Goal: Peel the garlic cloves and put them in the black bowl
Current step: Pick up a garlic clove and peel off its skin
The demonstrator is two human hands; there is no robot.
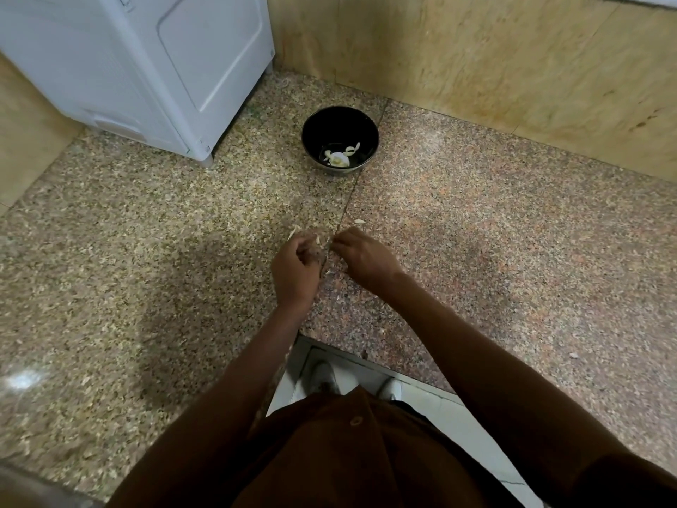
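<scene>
While the person stands at the near edge of the table (476, 251), two white shoes (391, 389) show on the floor below, and a brown shirt (348, 452) with a button fills the bottom of the view. Both forearms reach forward over the speckled stone, and the two hands meet close together, just beyond the near edge.

The left hand (296, 267) has its fingers curled inward. Something small seems to be held in them, probably a garlic clove, but it is blurred and I cannot tell it clearly. The right hand (366, 256) has its fingertips drawn together in a pinch, pointing toward the left hand, and they touch or nearly touch the thing held there; what they pinch is too small to see.

Just beyond the left hand's knuckles a pale piece of garlic skin (293, 233) lies on the table. Another small pale piece (359, 221) lies just beyond the right hand.

Farther ahead of both hands, well apart from them, stands the black bowl (340, 121). Several peeled garlic cloves (339, 158) lie at its bottom, white against the dark inside.

To the far left of the hands, beyond the bowl's level, stands a white appliance (146, 60) on the table. Behind the bowl and to the right rises a yellowish marbled wall (476, 60).
</scene>
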